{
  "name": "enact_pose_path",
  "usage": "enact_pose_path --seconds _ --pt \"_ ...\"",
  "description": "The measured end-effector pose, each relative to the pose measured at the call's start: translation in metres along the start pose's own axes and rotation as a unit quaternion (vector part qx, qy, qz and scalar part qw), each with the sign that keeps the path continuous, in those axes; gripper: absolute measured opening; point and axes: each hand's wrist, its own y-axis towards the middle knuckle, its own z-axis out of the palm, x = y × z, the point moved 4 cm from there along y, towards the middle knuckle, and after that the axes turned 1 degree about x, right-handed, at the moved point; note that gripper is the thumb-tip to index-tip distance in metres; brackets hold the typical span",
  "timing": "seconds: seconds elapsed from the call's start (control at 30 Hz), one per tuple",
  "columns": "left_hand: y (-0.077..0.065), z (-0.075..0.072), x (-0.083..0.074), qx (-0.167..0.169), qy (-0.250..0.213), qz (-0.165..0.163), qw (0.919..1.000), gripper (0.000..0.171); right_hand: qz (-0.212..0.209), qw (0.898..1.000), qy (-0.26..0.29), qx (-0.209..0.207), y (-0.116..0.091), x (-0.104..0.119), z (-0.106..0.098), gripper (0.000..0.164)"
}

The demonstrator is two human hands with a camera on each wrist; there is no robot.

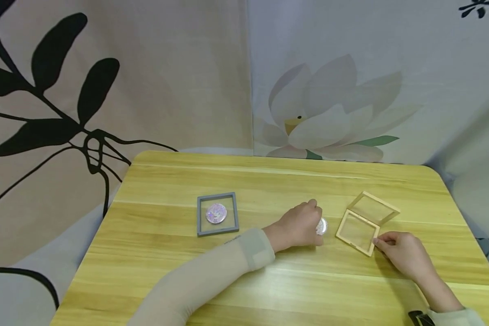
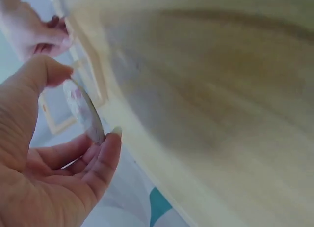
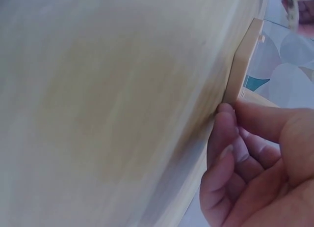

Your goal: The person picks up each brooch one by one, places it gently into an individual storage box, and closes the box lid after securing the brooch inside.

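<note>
Disc [image 1: 322, 226] is pinched in the left hand [image 1: 296, 226], near the hinged wooden frame [image 1: 363, 218] (standing open on the worktop [image 1: 318, 290]). The right hand [image 1: 405, 254] grips that frame's edge between thumb and fingers.

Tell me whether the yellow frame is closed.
No, the yellow frame stands open, one half tilted up from the other in the head view.

The table [image 1: 277, 290] shows smooth, softly shining wood grain, the grey frame [image 1: 218, 232] toward the surface's left edge looks matt plastic, the yellow frame [image 1: 363, 218] toward its right edge smooth wood, the pink disc [image 1: 216, 213] glossy, and the sleeve [image 1: 212, 271] matt cloth.
</note>
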Motion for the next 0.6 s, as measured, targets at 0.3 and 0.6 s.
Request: enact_pose_path --seconds 0.3,0.6 --pt "0.004 -0.021 0.0 -0.067 -0.019 0.0 0.9976 0.044 -0.009 1.0 0.0 0.005 0.0 0.002 0.003 0.031" --pt "0.009 -0.021 -0.015 -0.071 -0.028 0.018 0.9969 0.046 -0.018 1.0 0.0 -0.002 0.0 0.007 0.007 0.028"
